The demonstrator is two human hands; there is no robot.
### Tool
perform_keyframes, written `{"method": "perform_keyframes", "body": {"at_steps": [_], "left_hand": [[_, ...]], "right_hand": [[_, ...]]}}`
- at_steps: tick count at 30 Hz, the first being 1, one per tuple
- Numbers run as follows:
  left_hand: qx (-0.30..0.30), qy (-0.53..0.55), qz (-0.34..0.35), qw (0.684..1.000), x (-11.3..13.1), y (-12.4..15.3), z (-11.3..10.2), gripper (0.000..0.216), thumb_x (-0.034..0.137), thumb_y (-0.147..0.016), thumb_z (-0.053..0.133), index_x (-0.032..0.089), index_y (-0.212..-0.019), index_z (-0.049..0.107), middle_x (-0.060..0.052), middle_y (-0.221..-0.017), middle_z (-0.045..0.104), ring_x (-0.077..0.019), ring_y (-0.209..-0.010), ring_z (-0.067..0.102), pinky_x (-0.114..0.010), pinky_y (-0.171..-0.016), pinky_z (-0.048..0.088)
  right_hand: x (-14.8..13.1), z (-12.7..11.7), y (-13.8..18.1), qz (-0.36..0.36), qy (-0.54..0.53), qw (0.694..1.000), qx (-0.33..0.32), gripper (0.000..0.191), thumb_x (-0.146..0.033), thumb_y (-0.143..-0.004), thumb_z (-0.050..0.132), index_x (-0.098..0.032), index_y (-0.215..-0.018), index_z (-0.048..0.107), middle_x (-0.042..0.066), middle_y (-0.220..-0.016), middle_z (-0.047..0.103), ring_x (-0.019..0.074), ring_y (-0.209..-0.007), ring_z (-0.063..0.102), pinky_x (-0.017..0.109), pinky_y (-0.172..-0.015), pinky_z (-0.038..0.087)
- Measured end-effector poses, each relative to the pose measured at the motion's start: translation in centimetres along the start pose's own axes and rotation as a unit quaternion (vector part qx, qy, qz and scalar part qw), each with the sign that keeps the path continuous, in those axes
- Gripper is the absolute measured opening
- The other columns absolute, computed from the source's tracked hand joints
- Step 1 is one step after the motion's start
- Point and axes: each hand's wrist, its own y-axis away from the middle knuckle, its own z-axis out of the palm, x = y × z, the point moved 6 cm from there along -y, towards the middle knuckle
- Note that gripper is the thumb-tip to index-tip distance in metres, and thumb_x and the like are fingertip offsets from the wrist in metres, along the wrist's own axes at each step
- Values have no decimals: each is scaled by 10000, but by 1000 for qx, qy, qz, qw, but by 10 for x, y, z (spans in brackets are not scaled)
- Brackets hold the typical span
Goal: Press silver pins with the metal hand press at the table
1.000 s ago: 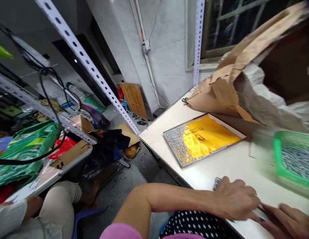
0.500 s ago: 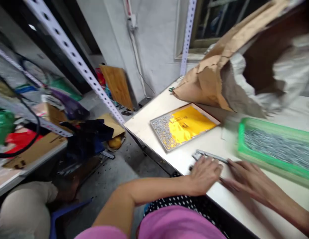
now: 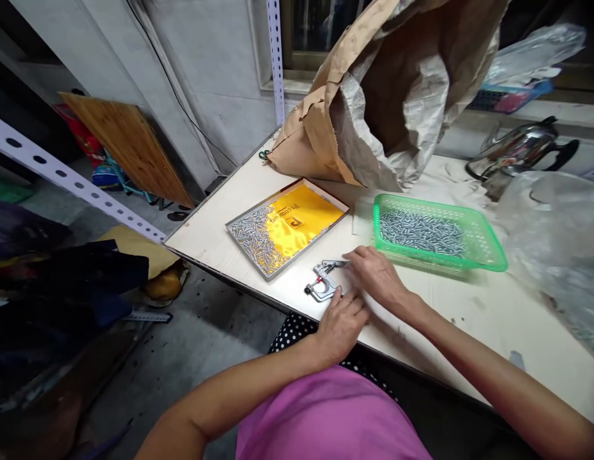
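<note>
A small grey metal hand tool [image 3: 322,282] with a red tip lies on the white table [image 3: 474,313] near its front edge. My left hand [image 3: 342,325] rests beside it with fingers curled against its near side. My right hand [image 3: 376,275] lies just right of the tool, fingers stretched toward it and touching its far end. A green plastic basket [image 3: 438,232] of small metal screws stands right behind my right hand. A shallow tray [image 3: 286,225] with a yellow sheet and a heap of screws lies to the left.
A big torn brown paper sack [image 3: 388,83] stands at the back of the table. A metal kettle [image 3: 515,150] and clear plastic bags [image 3: 560,236] fill the right side. Left of the table are a slotted shelf post [image 3: 76,185], a wooden board [image 3: 127,147] and bags on the floor.
The view has swung right and down onto the table. Both hands moved from the table's near edge up to the metal tool, which now shows between them.
</note>
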Motion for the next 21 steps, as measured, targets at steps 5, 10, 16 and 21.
{"method": "perform_keyframes", "body": {"at_steps": [5,10,16,21], "left_hand": [[-94,-3,-42,995,-3,1,24,280,125,-897,483,105,-1085,689,-127,-1020,725,-255,-945,666,-418,-914,519],[-98,-4,-40,994,-4,1,29,253,115,-859,518,123,-1002,726,-109,-934,743,-233,-835,689,-345,-781,549],[-121,-23,-37,992,-5,1,29,242,132,-883,497,121,-951,729,-98,-869,742,-231,-807,684,-349,-774,551],[-26,-6,5,1000,-3,1,6,272,192,-956,453,150,-1153,636,-84,-1168,677,-236,-1199,554,-409,-1092,395]], "right_hand": [[-74,-1,-12,-209,-44,976,-48,112,-201,-920,580,-207,-869,680,56,-940,628,232,-941,483,339,-756,344],[-86,7,-19,-259,6,965,-29,146,-138,-921,554,-167,-804,638,63,-890,630,220,-901,487,365,-814,327],[-75,15,-16,-227,-107,968,20,122,-169,-952,501,-182,-919,618,62,-909,644,209,-893,526,349,-809,387],[-45,-46,-12,-143,-267,937,173,201,-209,-980,406,-191,-1010,604,81,-927,652,202,-884,586,345,-781,479]]}}
